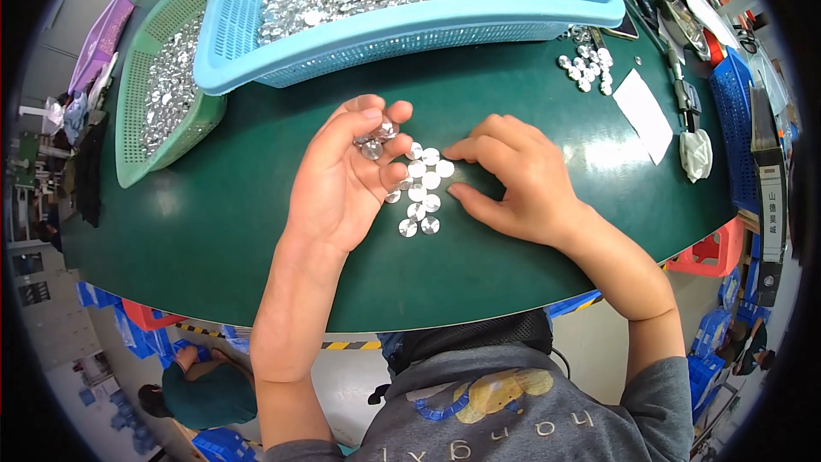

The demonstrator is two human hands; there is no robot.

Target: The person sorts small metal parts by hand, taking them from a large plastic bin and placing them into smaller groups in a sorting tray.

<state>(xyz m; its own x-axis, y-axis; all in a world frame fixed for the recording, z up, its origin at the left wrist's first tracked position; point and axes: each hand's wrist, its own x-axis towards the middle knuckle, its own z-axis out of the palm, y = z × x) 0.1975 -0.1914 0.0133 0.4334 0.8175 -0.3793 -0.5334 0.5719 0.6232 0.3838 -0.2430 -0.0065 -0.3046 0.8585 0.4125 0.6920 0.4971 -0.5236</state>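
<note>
My left hand is turned palm up above the green table, its fingers curled around a few clear, round, shiny rhinestones. Beneath its fingertips and to the right, a loose cluster of similar round rhinestones lies flat on the tabletop. At the right edge of this cluster is my right hand, palm down. Its thumb and index finger are spread apart, the fingertips close beside the nearest pieces, and no piece shows between them.
A large light-blue basket full of rhinestones stands at the back of the green table. Left of it is a green basket of them. Back right are a small pile of rhinestones, a white paper and a blue basket.
</note>
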